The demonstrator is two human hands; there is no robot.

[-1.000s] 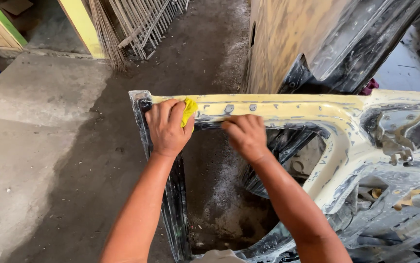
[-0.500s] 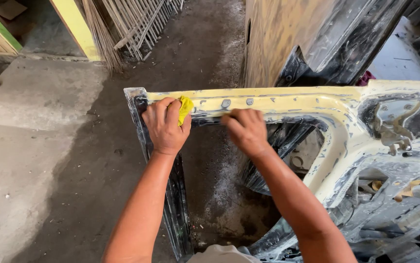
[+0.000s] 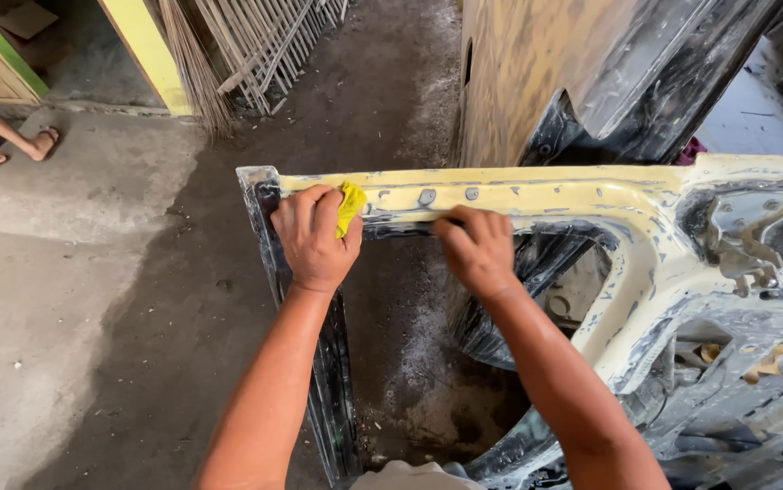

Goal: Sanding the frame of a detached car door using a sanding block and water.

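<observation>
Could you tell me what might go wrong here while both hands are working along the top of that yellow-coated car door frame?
1. The left hand grips the door frame at its corner with a yellow cloth; the bare metal edge there might cut the fingers.
2. The right hand presses on the rail beside the open window gap, so a slip could drop it through.
3. The door appears to stand on edge on the dirty floor and could tip.
</observation>
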